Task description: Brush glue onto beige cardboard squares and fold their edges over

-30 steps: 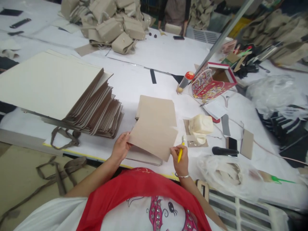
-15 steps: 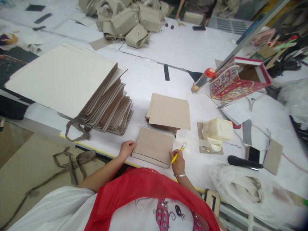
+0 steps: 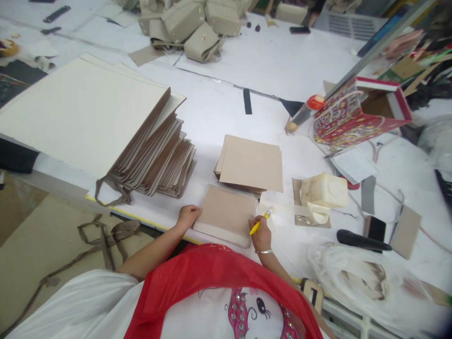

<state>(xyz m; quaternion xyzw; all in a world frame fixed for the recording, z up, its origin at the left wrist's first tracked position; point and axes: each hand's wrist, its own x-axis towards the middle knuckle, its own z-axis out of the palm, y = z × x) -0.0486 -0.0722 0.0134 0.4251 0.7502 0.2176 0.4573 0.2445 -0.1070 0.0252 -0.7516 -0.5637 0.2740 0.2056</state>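
Left hand: fingers narrow at left edge of flat beige rectangular sheet, grip unclear. Sheet lies between hands on larger pale-bordered panel; best squared up. Right hand holds slim yellow-handled brush; bristles should sit clear.

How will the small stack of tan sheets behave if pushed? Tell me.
The small stack of tan sheets may slide apart, since its edges are uneven and no binding shows. The top sheet is probably light, being thin, and stiff, as it lies flat without visible sag.
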